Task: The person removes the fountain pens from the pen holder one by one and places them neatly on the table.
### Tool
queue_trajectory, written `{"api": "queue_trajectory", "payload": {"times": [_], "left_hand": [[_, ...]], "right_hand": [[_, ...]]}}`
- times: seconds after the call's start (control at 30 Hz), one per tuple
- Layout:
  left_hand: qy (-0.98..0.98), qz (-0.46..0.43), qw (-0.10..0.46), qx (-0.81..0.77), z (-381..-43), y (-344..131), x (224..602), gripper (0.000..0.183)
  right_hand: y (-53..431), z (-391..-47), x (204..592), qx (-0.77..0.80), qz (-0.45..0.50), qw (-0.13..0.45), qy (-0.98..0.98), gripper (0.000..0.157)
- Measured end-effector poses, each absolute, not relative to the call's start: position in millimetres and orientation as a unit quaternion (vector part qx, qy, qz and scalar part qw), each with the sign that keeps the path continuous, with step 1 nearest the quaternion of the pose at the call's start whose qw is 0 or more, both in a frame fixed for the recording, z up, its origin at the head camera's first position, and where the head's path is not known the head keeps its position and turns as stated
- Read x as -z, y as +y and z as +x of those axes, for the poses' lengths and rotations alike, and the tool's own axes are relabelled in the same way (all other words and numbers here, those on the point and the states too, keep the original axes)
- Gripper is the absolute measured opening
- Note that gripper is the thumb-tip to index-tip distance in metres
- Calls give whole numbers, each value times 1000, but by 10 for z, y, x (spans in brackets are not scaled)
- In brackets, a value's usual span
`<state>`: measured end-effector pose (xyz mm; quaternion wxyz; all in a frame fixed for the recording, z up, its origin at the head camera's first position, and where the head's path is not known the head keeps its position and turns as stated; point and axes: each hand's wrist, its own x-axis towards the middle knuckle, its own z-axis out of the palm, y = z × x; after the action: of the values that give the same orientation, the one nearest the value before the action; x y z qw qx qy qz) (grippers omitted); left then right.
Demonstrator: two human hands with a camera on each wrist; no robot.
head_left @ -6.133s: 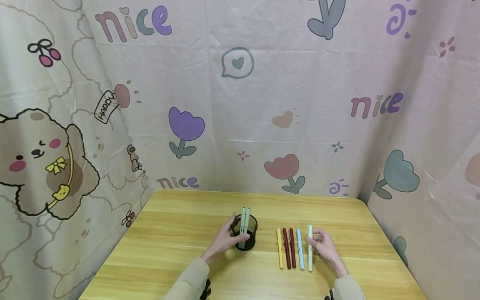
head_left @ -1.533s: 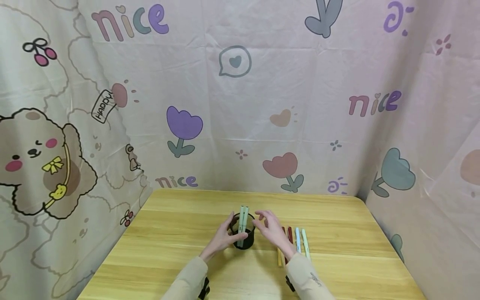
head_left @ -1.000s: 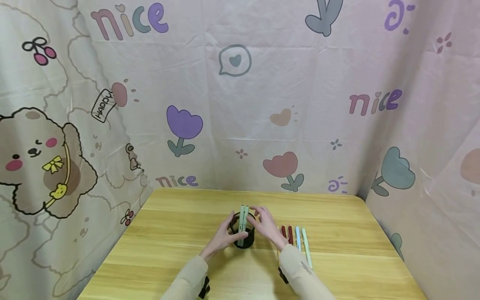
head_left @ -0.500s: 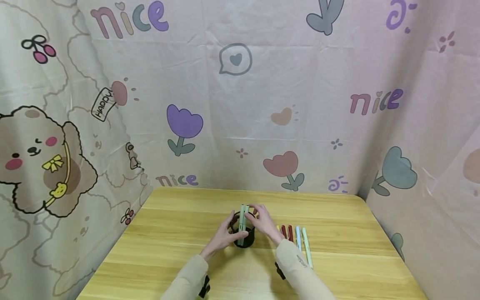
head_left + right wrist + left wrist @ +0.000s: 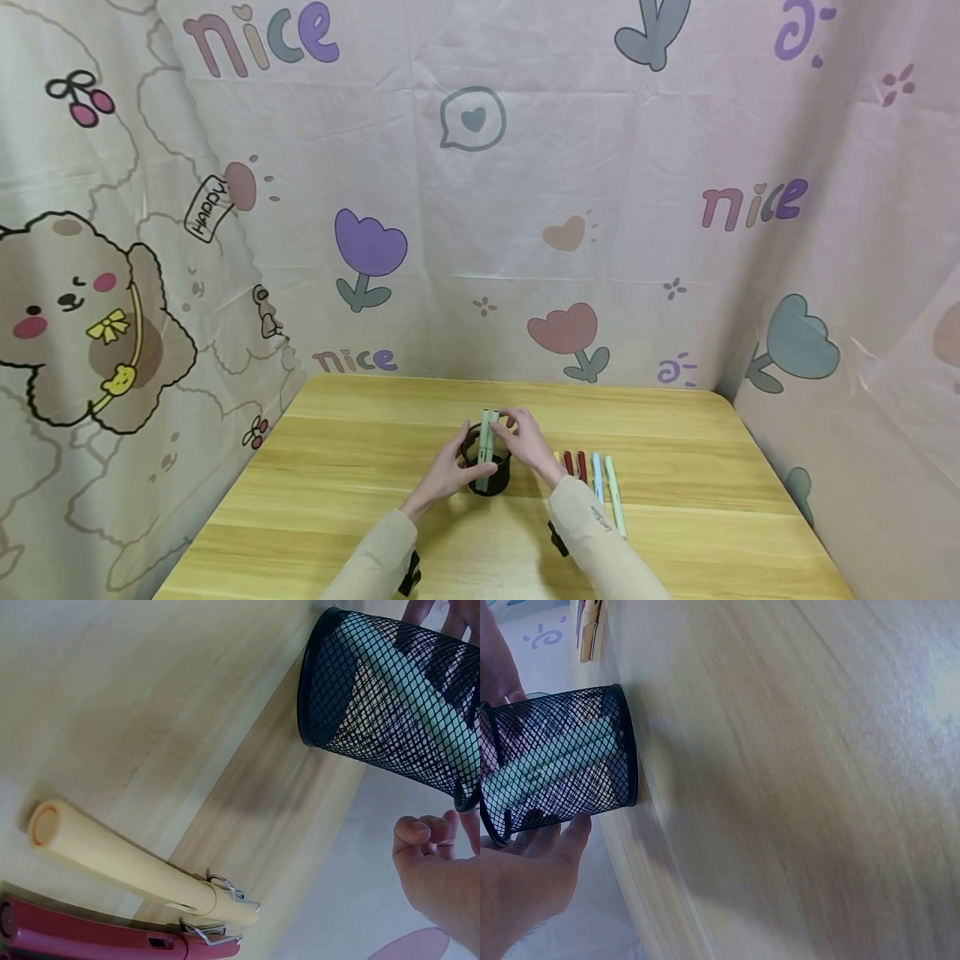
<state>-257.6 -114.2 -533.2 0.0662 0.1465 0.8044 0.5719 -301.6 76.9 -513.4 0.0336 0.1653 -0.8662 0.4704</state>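
My left hand (image 5: 446,479) grips the side of a black mesh pen cup (image 5: 497,482), thumb across its front and fingers behind. Two pale green pens (image 5: 484,429) stand in the cup side by side, their upper ends rising above the rim. My right hand (image 5: 531,442) reaches over the right of the rim, thumb and forefinger pinching the upper part of the right-hand green pen. Through the mesh (image 5: 562,802) in the left wrist view, the pens lean slightly. In the right wrist view, the right hand's other fingers (image 5: 424,832) curl beside the rim.
Right of the cup lies a row of pens: a yellow pen (image 5: 127,862), two dark red pens (image 5: 581,465), a light blue pen (image 5: 597,477) and a pale green pen (image 5: 615,500). My right forearm partly covers them. A printed curtain (image 5: 480,208) hangs behind the wooden table (image 5: 360,408).
My right hand has let go of the pale green pen at the row's right end and moved left to the cup, taking hold of a pen there. My left hand stays on the cup.
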Motion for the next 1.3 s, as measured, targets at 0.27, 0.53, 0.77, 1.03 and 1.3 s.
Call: {"api": "queue_trajectory", "payload": {"times": [0.27, 0.53, 0.77, 1.03, 1.3], "left_hand": [[807, 148, 67, -568, -2592, -1149, 5348, 105], [808, 145, 67, -568, -2600, -1144, 5356, 105], [806, 143, 68, -571, -2579, -1144, 5333, 105], [806, 142, 66, -571, -2572, -1143, 5335, 104], [805, 143, 66, -572, -2568, -1144, 5331, 104]], "right_hand": [[755, -3001, 5100, -476, 158, 34, -864, 33], [784, -2934, 5072, -500, 155, 31, -852, 29], [836, -2875, 5090, -545, 137, 15, -827, 28], [898, -2807, 5108, -582, 132, 12, -802, 26], [946, -2666, 4981, -607, 111, 11, -787, 22]]}}
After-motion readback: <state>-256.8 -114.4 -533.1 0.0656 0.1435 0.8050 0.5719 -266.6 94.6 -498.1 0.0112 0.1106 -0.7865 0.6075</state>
